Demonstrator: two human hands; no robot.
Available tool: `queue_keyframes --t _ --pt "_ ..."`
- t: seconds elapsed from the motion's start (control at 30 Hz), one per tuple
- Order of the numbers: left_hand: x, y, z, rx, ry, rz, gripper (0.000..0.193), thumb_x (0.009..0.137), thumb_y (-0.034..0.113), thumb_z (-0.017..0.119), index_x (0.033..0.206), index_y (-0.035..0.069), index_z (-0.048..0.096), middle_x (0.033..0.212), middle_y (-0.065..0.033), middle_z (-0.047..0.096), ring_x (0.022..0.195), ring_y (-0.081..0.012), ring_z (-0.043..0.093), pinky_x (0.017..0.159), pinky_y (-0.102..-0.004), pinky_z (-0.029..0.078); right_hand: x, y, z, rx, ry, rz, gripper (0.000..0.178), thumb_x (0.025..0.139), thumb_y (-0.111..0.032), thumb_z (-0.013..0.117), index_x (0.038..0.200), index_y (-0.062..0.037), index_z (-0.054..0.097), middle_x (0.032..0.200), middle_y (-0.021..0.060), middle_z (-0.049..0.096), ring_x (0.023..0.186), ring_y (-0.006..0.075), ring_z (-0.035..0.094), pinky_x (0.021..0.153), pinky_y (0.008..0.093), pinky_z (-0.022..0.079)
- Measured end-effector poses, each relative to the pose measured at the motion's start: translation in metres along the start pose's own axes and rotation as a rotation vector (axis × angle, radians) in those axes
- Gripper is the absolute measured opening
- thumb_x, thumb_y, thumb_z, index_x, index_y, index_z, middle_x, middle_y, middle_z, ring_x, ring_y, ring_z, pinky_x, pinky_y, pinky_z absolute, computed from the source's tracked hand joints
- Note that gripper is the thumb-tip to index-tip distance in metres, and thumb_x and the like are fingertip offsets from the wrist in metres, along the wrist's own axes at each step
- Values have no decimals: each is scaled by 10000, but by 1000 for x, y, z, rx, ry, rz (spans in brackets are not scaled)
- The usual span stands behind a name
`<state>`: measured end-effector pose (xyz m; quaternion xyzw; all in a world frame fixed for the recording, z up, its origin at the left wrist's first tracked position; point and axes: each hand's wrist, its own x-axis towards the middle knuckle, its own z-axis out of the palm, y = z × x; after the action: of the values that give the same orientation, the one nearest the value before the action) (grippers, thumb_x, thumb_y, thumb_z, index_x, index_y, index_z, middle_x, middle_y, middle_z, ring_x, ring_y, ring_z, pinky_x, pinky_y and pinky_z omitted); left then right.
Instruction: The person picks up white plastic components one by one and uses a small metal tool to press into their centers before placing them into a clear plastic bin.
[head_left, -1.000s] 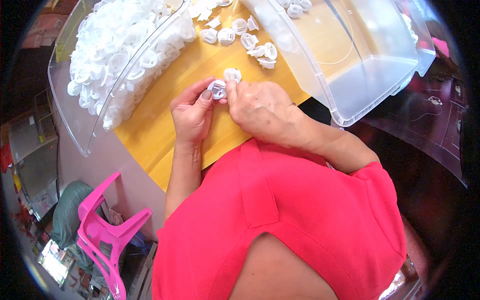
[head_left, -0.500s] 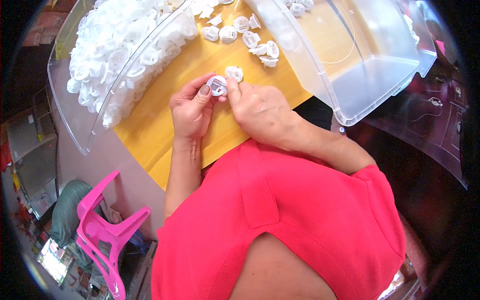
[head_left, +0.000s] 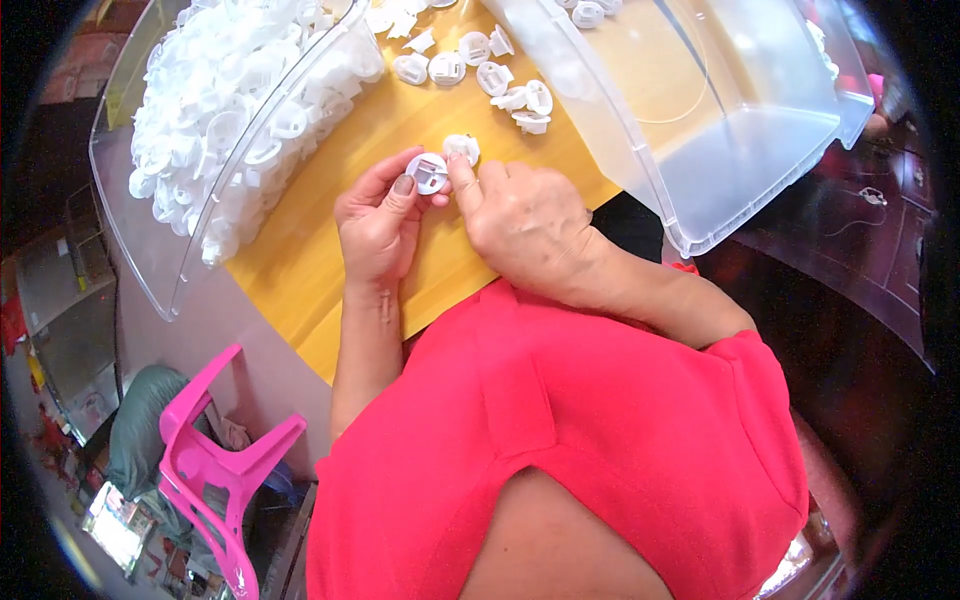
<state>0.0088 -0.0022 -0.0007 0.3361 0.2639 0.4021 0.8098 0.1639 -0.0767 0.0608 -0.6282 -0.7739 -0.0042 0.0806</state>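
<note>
Between the thumb and fingers of my left hand [head_left: 378, 228] is a round white plastic piece [head_left: 427, 174] with slots in its face, tilted up. My right hand [head_left: 528, 212] is closed at the piece's right edge, its index finger bent toward it. The thumb is hidden, and whatever those fingertips pinch is too small to make out. Just beyond the right fingertips lies a second white plastic piece [head_left: 461, 149], partly covered by the index finger. Farther off on the yellow board [head_left: 300, 290] several similar white pieces [head_left: 447, 69] lie loose.
A clear bin [head_left: 175, 290] heaped with white pieces [head_left: 225, 125] is at the left. Another clear bin [head_left: 690, 235], on its side, has a few pieces near its far end at the right. A pink plastic chair [head_left: 225, 465] stands on the lower left.
The view has shifted slightly, so the bins and board sit a little differently. Both hands keep nearly the same hold at the round piece.
</note>
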Motion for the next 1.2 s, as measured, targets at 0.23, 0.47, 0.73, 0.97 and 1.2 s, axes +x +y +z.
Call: queue_keyframes --t 0.23,0.47,0.73,0.97,1.2 --pt "-1 -2 0 17 -12 34 240 875 -26 534 1101 -99 569 1033 -211 620 869 -267 629 744 -357 539 3 0 -1 -76 -17 -83 426 776 -103 531 1151 98 540 668 67 523 576 164 557 437 288 448" --pt "-2 -2 3 122 -27 101 212 841 -33 595 1045 -85 612 995 -191 637 795 -223 630 718 -322 533 14 16 -14 82 -167 -216 188 815 -94 508 906 50 588 607 95 581 539 219 618 445 324 476" --pt "-4 2 2 193 -14 44 193 842 -23 598 1016 -103 617 950 -179 640 775 -219 625 705 -312 525 27 32 -22 237 -272 -324 153 787 -83 515 835 55 562 635 163 613 578 292 630 509 387 495" --pt "1 5 1 34 -56 -8 262 898 32 517 1113 -115 548 977 -210 629 800 -255 628 704 -314 518 9 18 -9 458 -133 -31 246 739 -17 540 975 55 544 737 186 608 675 338 620 561 414 490" --pt "2 7 -7 -118 -87 -55 295 924 80 474 1152 -101 517 1018 -249 613 812 -294 627 693 -347 510 1 24 -11 594 -90 15 329 789 -50 532 1112 12 525 744 182 612 675 355 621 581 443 503"
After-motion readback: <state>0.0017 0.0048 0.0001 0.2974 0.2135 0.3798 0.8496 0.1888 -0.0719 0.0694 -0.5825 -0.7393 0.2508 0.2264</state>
